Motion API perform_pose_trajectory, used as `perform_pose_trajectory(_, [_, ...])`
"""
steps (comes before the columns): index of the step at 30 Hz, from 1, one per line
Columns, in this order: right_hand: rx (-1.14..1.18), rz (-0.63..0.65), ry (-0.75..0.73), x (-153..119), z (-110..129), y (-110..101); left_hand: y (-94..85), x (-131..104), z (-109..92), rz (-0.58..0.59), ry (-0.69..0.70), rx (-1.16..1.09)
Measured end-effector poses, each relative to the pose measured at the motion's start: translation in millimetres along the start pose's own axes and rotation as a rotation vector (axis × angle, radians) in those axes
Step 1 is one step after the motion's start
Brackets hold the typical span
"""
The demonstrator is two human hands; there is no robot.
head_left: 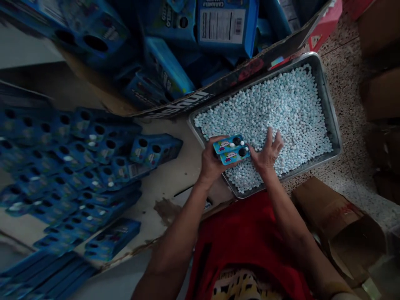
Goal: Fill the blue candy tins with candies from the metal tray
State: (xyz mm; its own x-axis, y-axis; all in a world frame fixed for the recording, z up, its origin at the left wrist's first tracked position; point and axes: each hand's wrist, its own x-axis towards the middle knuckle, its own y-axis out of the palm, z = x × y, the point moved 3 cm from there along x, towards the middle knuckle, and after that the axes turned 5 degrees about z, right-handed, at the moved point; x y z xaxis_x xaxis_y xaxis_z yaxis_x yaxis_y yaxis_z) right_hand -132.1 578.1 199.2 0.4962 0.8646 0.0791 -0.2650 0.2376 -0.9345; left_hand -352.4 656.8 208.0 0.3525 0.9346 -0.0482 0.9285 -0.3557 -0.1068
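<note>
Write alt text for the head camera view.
A left hand holds two small blue boxes over a metal tray of pale blue-and-white candies, where the right hand rests spread. More blue boxes lie heaped at left, beside a cardboard carton.
</note>
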Motion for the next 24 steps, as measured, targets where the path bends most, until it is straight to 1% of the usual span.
perform_pose_trajectory(2, [0.026, 0.012, 0.027, 21.3, 7.7, 7.3, 4.5, -2.0, 10.8, -0.023, -0.016, -0.082])
perform_pose_trajectory(4, [0.147, 0.030, 0.058, 42.8, 6.8, 8.7, 6.9, -1.4, 15.4, -0.030, -0.023, -0.141])
perform_pose_trajectory(6, [0.361, 0.022, 0.130, 58.7, 2.1, 6.4, 8.9, 1.6, 13.6, 0.005, -0.002, -0.193])
perform_pose_trajectory(8, [0.702, 0.051, 0.265, 66.0, -1.6, 3.8, 9.3, 5.4, 6.8, 0.040, 0.052, -0.186])
perform_pose_trajectory(9, [0.920, 0.114, 0.344, 66.6, -1.1, 3.4, 8.0, 7.0, 2.7, 0.040, 0.078, -0.159])
perform_pose_trajectory(11, [1.326, 0.322, 0.468, 63.5, 7.1, 1.0, 1.9, 8.4, -4.9, 0.015, 0.101, -0.052])
perform_pose_trajectory(12, [1.467, 0.428, 0.496, 60.5, 14.0, -2.5, -2.7, 8.2, -8.2, -0.002, 0.100, 0.023])
perform_pose_trajectory(13, [1.556, 0.510, 0.501, 57.2, 21.7, -7.8, -7.9, 7.5, -11.5, -0.017, 0.096, 0.105])
perform_pose_trajectory(14, [1.599, 0.551, 0.485, 53.7, 29.9, -14.4, -12.9, 6.5, -14.7, -0.023, 0.089, 0.188])
perform_pose_trajectory(15, [1.612, 0.550, 0.453, 50.0, 38.5, -22.1, -17.2, 5.5, -18.1, -0.019, 0.082, 0.267])
perform_pose_trajectory(16, [1.611, 0.518, 0.404, 46.0, 47.7, -30.4, -20.1, 4.7, -21.8, -0.006, 0.073, 0.337])
perform_pose_trajectory(18, [1.559, 0.410, 0.263, 36.7, 66.9, -47.7, -21.0, 4.2, -30.5, 0.035, 0.039, 0.432])
perform_pose_trajectory(19, [1.479, 0.354, 0.180, 31.9, 75.8, -55.7, -19.0, 4.5, -35.8, 0.058, 0.018, 0.458])
perform_pose_trajectory(21, [1.229, 0.272, 0.027, 24.5, 90.3, -68.2, -11.9, 5.7, -48.1, 0.088, -0.020, 0.483])
perform_pose_trajectory(23, [0.972, 0.246, -0.090, 24.4, 98.7, -73.9, -3.8, 7.1, -60.2, 0.103, -0.054, 0.502])
perform_pose_trajectory(24, [0.883, 0.261, -0.142, 28.1, 100.8, -74.0, -0.6, 7.7, -65.2, 0.109, -0.069, 0.517])
